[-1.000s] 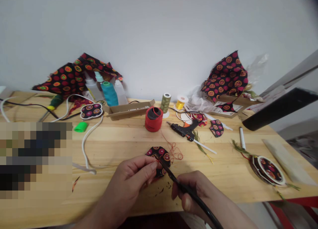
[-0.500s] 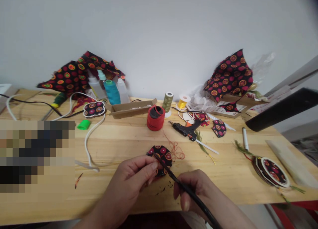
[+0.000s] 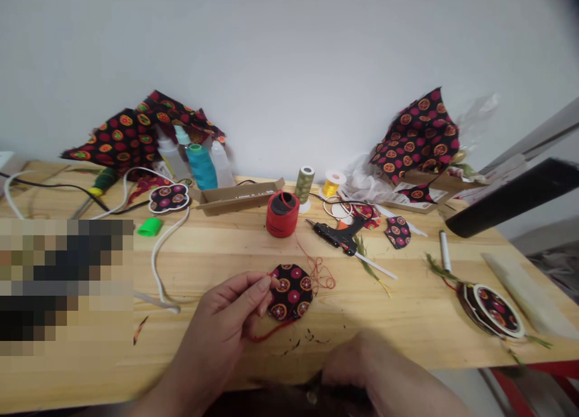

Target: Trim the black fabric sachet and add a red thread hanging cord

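My left hand (image 3: 230, 308) is closed in a pinch at the left edge of a round, fabric-covered disc (image 3: 293, 291). A bit of red cord (image 3: 274, 334) shows at its fingertips, and more of it curves from under the hand to the disc's lower edge. The disc lies on the table, its black fabric printed with red and orange circles. Low at the table's front edge, my right hand (image 3: 362, 366) is blurred, its fingers hidden. Something dark shows beside it, too smeared to name. A loose tangle of red thread (image 3: 323, 275) lies right of the disc.
Behind the disc stand a red spool (image 3: 283, 215), an olive thread spool (image 3: 306, 184) and a black glue gun (image 3: 337, 236). A fabric-topped round piece (image 3: 497, 311) and a white marker (image 3: 445, 251) lie rightward. Leftward are a white cable (image 3: 158, 266) and a green cap (image 3: 149, 227).
My right hand has drawn the long black tool back from the disc, down toward the table's front edge. My left hand has shifted slightly left, baring more of the disc.
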{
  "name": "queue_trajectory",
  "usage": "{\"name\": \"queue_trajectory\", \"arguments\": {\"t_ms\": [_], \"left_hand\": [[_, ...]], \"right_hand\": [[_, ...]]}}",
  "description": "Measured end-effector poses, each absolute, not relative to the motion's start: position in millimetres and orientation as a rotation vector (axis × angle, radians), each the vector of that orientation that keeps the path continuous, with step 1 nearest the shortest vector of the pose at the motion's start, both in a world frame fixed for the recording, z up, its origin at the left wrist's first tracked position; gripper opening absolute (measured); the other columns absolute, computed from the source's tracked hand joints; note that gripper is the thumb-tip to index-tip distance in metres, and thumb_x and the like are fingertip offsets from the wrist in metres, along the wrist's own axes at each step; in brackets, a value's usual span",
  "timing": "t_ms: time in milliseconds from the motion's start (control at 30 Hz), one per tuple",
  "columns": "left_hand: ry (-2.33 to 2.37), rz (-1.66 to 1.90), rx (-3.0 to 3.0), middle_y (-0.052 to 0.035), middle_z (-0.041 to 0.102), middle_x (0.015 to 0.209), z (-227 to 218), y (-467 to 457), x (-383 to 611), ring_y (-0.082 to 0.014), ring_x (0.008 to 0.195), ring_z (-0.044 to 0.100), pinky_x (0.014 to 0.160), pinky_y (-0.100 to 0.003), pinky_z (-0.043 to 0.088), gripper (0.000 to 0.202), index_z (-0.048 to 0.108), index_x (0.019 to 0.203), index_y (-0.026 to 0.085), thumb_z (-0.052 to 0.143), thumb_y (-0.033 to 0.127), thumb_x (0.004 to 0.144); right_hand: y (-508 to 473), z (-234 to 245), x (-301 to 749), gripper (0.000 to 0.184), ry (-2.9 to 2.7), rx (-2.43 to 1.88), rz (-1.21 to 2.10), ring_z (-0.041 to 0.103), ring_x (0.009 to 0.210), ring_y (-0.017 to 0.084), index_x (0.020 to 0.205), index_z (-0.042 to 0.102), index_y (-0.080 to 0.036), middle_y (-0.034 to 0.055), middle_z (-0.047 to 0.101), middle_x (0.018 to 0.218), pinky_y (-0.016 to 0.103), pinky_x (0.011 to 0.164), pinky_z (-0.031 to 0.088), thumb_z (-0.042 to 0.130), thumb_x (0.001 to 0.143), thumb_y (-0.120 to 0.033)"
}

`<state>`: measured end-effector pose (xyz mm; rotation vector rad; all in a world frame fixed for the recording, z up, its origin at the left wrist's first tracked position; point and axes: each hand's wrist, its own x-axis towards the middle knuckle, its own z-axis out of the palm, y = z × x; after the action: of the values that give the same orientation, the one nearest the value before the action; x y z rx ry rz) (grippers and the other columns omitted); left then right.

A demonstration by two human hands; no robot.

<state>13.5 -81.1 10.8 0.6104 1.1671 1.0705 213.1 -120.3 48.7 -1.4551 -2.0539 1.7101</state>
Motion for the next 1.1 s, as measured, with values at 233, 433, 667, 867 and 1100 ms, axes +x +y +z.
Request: {"name": "queue_trajectory", "arguments": {"t_ms": [233, 433, 667, 867, 1100], "left_hand": [[1.096, 1.152, 0.57, 0.0044, 0.055, 0.049, 9, -81, 10, -0.0038, 0.045, 0.04, 0.042, -0.012, 0.031, 0.012, 0.073, 0.067, 0.016, 0.078, 0.026, 0.063], [1.095, 1.156, 0.528, 0.0012, 0.062, 0.055, 10, -80, 12, -0.0045, 0.049, 0.046, 0.044, -0.01, 0.035, 0.013, 0.074, 0.068, 0.016, 0.079, 0.024, 0.06], [1.079, 1.166, 0.516, 0.002, 0.06, 0.054, 9, -79, 12, -0.0033, 0.047, 0.042, 0.042, -0.01, 0.033, 0.012, 0.074, 0.068, 0.015, 0.079, 0.023, 0.061], [1.047, 1.174, 0.564, 0.0043, 0.052, 0.051, 9, -82, 9, -0.0031, 0.045, 0.035, 0.041, -0.011, 0.028, 0.011, 0.073, 0.069, 0.015, 0.076, 0.024, 0.065], [1.052, 1.169, 0.587, 0.0038, 0.051, 0.052, 13, -84, 9, -0.0032, 0.047, 0.034, 0.04, -0.011, 0.026, 0.011, 0.073, 0.071, 0.014, 0.074, 0.024, 0.068]], "right_hand": [[-130, 46, 260, 0.01, -2.302, -1.983, 1.033, 0.057, 0.063, 0.015, 0.072, 0.062, -0.024, -0.0023, 0.066, 0.073, 0.023, 0.054, 0.035, 0.068, 0.065, -0.028], [-127, 15, 313, 0.017, -2.41, -2.288, 0.486, 0.062, 0.065, 0.021, 0.075, 0.06, -0.02, 0.0065, 0.063, 0.078, 0.028, 0.056, 0.04, 0.049, 0.08, -0.031], [-124, 12, 334, 0.019, -2.355, -2.258, 0.369, 0.064, 0.073, 0.022, 0.09, 0.063, -0.02, 0.0081, 0.063, 0.083, 0.032, 0.064, 0.049, 0.05, 0.08, -0.029], [-126, 19, 287, 0.02, -2.28, -1.878, 0.033, 0.062, 0.076, 0.023, 0.095, 0.062, -0.018, 0.0099, 0.063, 0.088, 0.035, 0.067, 0.049, 0.046, 0.087, -0.026], [-134, -11, 194, 0.009, -2.435, -1.241, 0.303, 0.049, 0.077, 0.02, 0.087, 0.059, -0.019, 0.0046, 0.059, 0.08, 0.034, 0.067, 0.041, 0.051, 0.087, -0.016]]}}
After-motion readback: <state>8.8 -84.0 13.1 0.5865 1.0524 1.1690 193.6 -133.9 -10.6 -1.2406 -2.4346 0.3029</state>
